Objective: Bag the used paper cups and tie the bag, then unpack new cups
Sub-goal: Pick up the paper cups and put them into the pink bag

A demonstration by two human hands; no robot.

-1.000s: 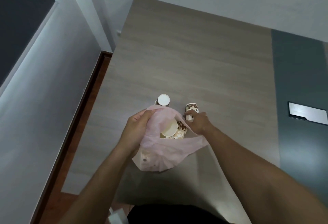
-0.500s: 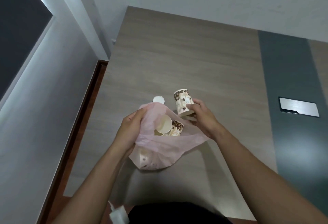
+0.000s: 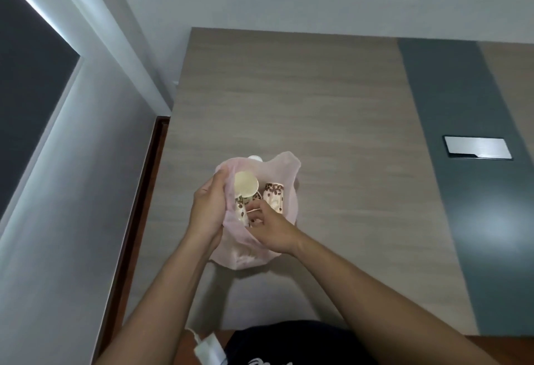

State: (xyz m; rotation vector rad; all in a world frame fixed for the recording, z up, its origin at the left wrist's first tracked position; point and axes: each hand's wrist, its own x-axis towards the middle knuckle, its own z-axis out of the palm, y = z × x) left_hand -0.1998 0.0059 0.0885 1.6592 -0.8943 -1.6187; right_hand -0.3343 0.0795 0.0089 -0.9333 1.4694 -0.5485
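Note:
A thin pink plastic bag (image 3: 284, 172) stands open on the wooden table (image 3: 318, 110). My left hand (image 3: 206, 208) grips the bag's left rim and holds the mouth open. Inside lie several used paper cups: a brown-spotted cup (image 3: 274, 195) on its side, and a second cup (image 3: 245, 184) with its pale inside facing up. My right hand (image 3: 271, 227) is at the bag's near rim with its fingers curled among the cups; I cannot tell whether they hold anything. One white cup (image 3: 255, 158) peeks out behind the bag, on the table.
A dark grey strip (image 3: 450, 191) runs down the table's right side, with a silver rectangular plate (image 3: 478, 148) set in it. The table's left edge borders a grey wall and a brown floor strip (image 3: 135, 220). A white object (image 3: 208, 347) hangs near my body.
My right hand lifted the spotted cup from the table and brought it into the bag, where it now lies. The left hand kept holding the bag's rim.

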